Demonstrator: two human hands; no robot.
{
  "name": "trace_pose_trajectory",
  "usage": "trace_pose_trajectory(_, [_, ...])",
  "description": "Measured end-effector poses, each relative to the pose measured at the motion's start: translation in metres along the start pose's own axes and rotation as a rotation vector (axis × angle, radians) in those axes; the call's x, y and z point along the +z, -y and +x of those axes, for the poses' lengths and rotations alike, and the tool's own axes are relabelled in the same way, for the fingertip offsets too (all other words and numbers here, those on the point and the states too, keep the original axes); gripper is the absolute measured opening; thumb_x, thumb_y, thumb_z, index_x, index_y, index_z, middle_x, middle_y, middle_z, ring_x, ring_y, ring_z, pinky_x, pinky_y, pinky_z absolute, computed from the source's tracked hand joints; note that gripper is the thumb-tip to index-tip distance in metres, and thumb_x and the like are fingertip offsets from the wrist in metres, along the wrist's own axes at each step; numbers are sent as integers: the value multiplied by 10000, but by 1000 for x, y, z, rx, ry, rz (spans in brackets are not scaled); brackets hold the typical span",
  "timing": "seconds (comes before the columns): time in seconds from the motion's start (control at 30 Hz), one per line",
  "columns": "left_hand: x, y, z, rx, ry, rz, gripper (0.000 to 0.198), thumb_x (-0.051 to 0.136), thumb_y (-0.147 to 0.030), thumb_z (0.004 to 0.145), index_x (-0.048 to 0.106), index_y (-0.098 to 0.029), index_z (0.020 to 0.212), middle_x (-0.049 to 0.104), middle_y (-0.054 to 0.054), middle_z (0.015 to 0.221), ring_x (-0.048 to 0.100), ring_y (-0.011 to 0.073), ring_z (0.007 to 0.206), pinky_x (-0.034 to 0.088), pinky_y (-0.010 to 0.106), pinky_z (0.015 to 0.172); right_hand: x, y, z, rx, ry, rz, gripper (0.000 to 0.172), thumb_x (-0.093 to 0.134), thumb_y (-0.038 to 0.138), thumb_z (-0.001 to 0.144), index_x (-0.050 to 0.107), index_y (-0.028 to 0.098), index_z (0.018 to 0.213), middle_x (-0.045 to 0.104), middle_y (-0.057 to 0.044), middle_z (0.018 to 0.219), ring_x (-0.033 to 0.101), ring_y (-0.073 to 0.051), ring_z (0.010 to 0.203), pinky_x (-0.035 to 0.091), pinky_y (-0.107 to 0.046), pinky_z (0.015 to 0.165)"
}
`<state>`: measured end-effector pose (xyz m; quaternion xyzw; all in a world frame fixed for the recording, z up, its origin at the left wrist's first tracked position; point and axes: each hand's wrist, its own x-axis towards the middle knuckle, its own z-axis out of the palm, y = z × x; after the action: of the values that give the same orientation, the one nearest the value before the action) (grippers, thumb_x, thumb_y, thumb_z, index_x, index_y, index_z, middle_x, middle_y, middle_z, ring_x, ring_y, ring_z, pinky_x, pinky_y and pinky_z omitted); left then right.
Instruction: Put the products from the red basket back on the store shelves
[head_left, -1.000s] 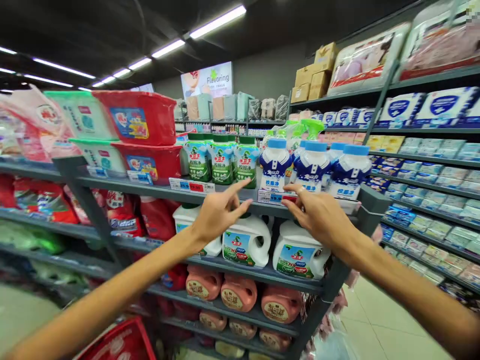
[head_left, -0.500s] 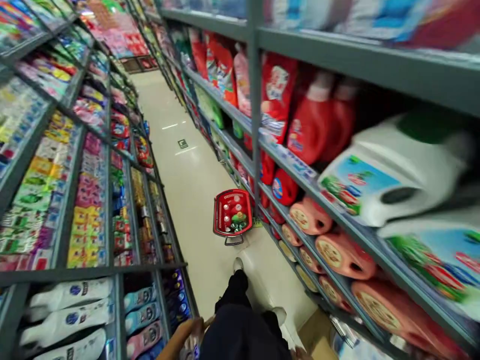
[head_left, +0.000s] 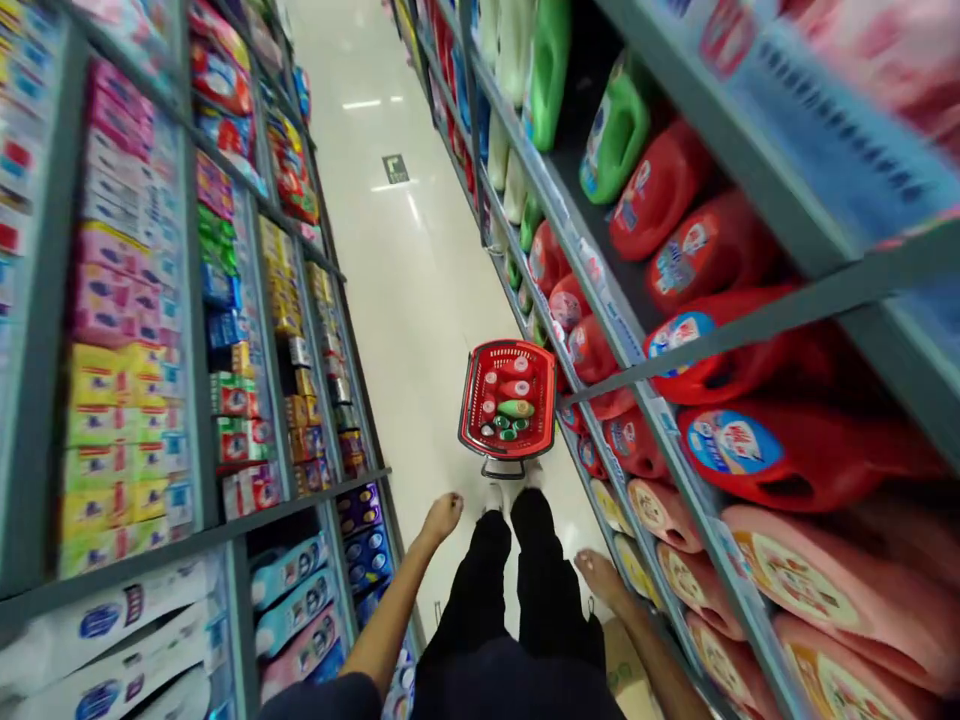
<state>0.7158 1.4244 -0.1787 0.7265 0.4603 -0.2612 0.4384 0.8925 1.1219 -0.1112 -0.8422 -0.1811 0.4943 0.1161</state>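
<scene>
My left hand hangs over the aisle floor, left of my legs, with its fingers curled in and nothing seen in them. On the other side my right hand is beside my right leg, close to the lower right shelves, its fingers loosely apart and holding nothing visible. In front of my feet stands a red shopping basket with a black handle. Several red-toned bottles and a green bottle lie or stand in it, with small green-topped items near its front. Neither hand touches the basket.
Along the right, shelves hold red detergent bottles, pink bottles and green bottles. Boxed soap and white bottles fill the left shelves. A floor sign marks the pale aisle. A cardboard box is by my right leg.
Both hands have come forward into fuller view beside my legs. My feet are now together close behind the basket, and the view has moved forward along the shelves.
</scene>
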Motion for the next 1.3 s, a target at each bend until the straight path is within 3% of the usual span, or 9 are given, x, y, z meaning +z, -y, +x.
trace_pose_trajectory(0.17, [62,0,86,-28,-10,-138,374,327,-312,1067,667,-160,1112,758,78,1007,712,165,879,492,267,791,16,30,201,-100,147,-252,255,523,315,1033,697,130,1060,747,-74,981,715,-198,941,541,-395,924])
trace_pose_trajectory(0.33, [133,45,125,-153,-23,-64,312,401,-341,1033,662,-176,980,734,124,912,694,250,871,414,309,724,51,63,391,-256,181,-450,318,517,386,1049,638,147,1220,708,-86,1135,676,-230,1074,507,-461,998])
trace_pose_trajectory(0.43, [169,74,137,-156,76,-47,236,479,-316,1000,642,-182,894,708,95,837,670,236,791,379,301,688,86,76,474,-318,178,-524,352,465,385,1066,580,147,1299,685,-107,1207,664,-242,1109,511,-442,983])
trace_pose_trajectory(0.57, [197,88,149,-54,150,-111,227,476,-299,1001,623,-201,859,666,43,865,626,181,790,391,285,743,145,89,537,-412,201,-607,428,514,378,1038,483,134,1388,623,-161,1332,629,-262,1183,510,-376,964])
trace_pose_trajectory(0.73, [196,83,165,20,18,-215,293,448,-302,1008,546,-201,750,548,3,714,522,148,654,344,287,657,209,104,578,-453,196,-702,495,544,316,1008,419,70,1419,577,-248,1355,619,-302,1180,518,-381,931])
trace_pose_trajectory(0.9, [189,89,167,0,-21,-260,323,461,-312,999,484,-201,696,528,-3,676,486,136,613,315,290,621,228,116,598,-457,186,-731,349,509,203,1003,518,67,1324,643,-202,1251,669,-275,1060,532,-387,887])
trace_pose_trajectory(1.0, [188,94,167,-40,-17,-285,301,470,-317,990,503,-200,714,547,0,692,501,136,621,328,284,629,216,113,590,-481,158,-687,312,536,191,976,552,70,1264,667,-194,1195,675,-267,1012,532,-368,858])
trace_pose_trajectory(1.1, [190,98,168,-49,-4,-317,262,482,-318,978,555,-198,756,568,4,702,520,141,627,334,281,632,192,105,559,-524,94,-600,339,658,270,906,576,112,1195,673,-163,1167,656,-261,1038,522,-338,876])
trace_pose_trajectory(1.3, [183,101,172,-125,-85,-457,236,494,-326,960,615,-198,803,585,1,649,546,153,592,370,278,611,119,103,443,-566,-168,-367,237,600,301,888,592,146,1067,679,-91,994,673,-197,896,541,-276,829])
